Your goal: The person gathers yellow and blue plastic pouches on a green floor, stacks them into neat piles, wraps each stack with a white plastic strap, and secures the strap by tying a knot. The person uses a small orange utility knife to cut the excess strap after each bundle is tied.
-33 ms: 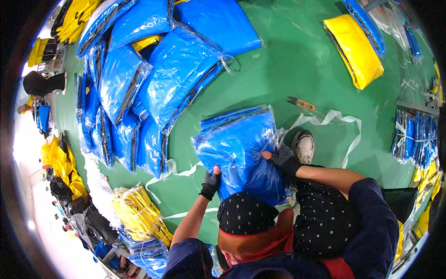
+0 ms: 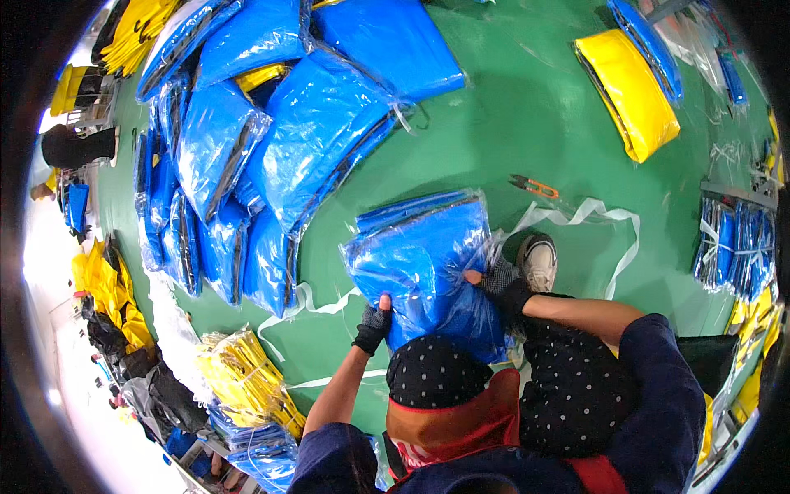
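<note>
A stack of folded blue sheets in clear plastic bags [image 2: 420, 263] lies on the floor in front of me. My left hand [image 2: 374, 323], in a black fingerless glove, is closed on its near left side, thumb on top. On the right side, my gloved right hand [image 2: 502, 284] also grips the stack, its thumb pressing on the plastic. The other fingers of both hands are partly hidden. A white strap [image 2: 613, 210] trails out to the right of the stack, and another length [image 2: 325, 306] shows at its left. Beyond the stack lie orange-handled thread snips [image 2: 535, 186].
A large heap of bagged blue packs [image 2: 321, 123] fills the far left. Tied yellow packs [image 2: 247, 375] lie at the near left. A yellow pack [image 2: 629, 95] rests at the far right, tied blue bundles [image 2: 732, 243] at the right edge. My shoe [image 2: 537, 262] is beside the stack.
</note>
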`<state>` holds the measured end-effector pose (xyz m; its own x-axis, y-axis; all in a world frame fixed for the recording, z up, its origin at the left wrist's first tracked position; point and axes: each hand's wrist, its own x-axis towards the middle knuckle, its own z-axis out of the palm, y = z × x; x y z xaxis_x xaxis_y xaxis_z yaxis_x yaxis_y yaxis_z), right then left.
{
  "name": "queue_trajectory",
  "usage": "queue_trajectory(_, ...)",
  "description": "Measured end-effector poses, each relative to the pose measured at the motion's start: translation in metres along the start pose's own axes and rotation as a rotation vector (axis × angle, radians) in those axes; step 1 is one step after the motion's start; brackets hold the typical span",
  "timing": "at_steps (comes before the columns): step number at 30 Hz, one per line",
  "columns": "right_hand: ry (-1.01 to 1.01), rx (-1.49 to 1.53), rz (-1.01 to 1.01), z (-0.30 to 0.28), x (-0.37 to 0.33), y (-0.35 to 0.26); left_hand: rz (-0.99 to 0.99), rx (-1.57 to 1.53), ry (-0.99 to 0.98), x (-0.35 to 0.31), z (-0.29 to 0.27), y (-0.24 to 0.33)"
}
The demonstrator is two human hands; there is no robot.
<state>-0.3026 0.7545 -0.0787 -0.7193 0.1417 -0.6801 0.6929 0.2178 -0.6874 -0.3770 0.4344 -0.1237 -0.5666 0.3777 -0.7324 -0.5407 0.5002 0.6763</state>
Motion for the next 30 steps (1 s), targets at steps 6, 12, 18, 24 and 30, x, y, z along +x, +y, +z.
queue_trajectory(6,-0.159,-0.113,-0.006,0.014,0.028,0.061,0.652,0.476,0.43,0.003,0.026,0.176)
queue_trajectory(12,-0.238,-0.263,0.073,-0.045,0.025,-0.026,0.756,1.195,0.408,0.058,0.094,0.217)
queue_trajectory(18,-0.316,-0.187,0.132,-0.026,0.044,0.02,0.756,1.159,0.319,0.086,0.088,0.211)
queue_trajectory(24,-0.351,-0.386,0.203,-0.018,0.067,0.031,0.739,1.118,0.321,0.117,0.084,0.184)
queue_trajectory(30,-0.557,-0.532,-0.106,-0.089,0.13,-0.08,0.603,0.991,0.236,0.11,0.072,0.19)
